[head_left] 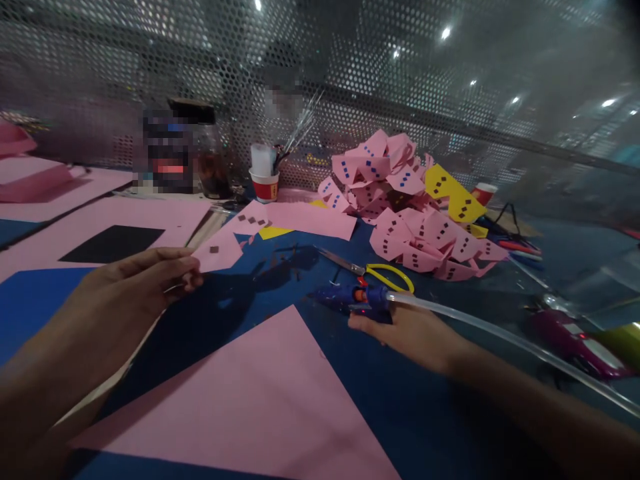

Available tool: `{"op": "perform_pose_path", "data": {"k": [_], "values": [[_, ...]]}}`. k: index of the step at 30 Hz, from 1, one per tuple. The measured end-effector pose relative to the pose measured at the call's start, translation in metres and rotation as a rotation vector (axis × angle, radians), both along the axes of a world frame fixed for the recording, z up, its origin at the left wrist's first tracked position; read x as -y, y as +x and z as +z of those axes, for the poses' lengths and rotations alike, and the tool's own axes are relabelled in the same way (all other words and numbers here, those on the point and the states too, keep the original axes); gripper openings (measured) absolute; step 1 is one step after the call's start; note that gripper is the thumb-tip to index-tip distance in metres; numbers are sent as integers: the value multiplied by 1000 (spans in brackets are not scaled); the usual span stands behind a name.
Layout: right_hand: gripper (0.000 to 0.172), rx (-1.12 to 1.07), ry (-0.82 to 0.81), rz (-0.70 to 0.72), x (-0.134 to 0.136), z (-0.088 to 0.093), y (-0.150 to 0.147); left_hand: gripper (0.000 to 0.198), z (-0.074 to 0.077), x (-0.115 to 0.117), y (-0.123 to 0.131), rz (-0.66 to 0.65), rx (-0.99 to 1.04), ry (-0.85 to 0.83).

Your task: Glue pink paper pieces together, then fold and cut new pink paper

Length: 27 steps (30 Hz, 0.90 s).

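My left hand (135, 283) is raised over the blue table, its fingers pinched on a pink paper piece (220, 252) with small dark squares on it. My right hand (410, 331) is closed round a blue glue gun (350, 298) that lies low over the table, nozzle pointing left. A long clear glue stick (505, 340) runs out of the back of the gun to the right. A large pink sheet (260, 407) lies right in front of me, between my two arms.
Yellow-handled scissors (370, 270) lie just behind the gun. A heap of folded pink and yellow paper pieces (415, 207) sits at the back right. A red-and-white paper cup (265, 183) stands by the perforated metal wall (350, 73). Pink sheets and a black rectangle (113, 243) lie at the left.
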State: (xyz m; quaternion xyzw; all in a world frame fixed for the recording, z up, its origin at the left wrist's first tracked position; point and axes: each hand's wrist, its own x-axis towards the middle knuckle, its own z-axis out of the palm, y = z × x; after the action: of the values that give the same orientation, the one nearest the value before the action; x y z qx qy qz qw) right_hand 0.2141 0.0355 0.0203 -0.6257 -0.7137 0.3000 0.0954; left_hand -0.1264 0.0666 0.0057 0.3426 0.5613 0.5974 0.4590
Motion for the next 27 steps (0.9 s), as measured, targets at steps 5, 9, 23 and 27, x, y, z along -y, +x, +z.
{"op": "perform_pose_path", "data": {"k": [5,9,23,27], "values": [[33,-5,46,-3,1,3,-6,35,-2,0,1,4,6,-16],[37,-28,49,18,1,1,-5,34,-4,0,-1,-3,-6,-10],[34,5,91,13,1,-1,-7,32,-9,0,-4,-42,-67,8],[29,10,76,-23,3,5,-10,31,-10,1,-5,-47,-74,27]]}}
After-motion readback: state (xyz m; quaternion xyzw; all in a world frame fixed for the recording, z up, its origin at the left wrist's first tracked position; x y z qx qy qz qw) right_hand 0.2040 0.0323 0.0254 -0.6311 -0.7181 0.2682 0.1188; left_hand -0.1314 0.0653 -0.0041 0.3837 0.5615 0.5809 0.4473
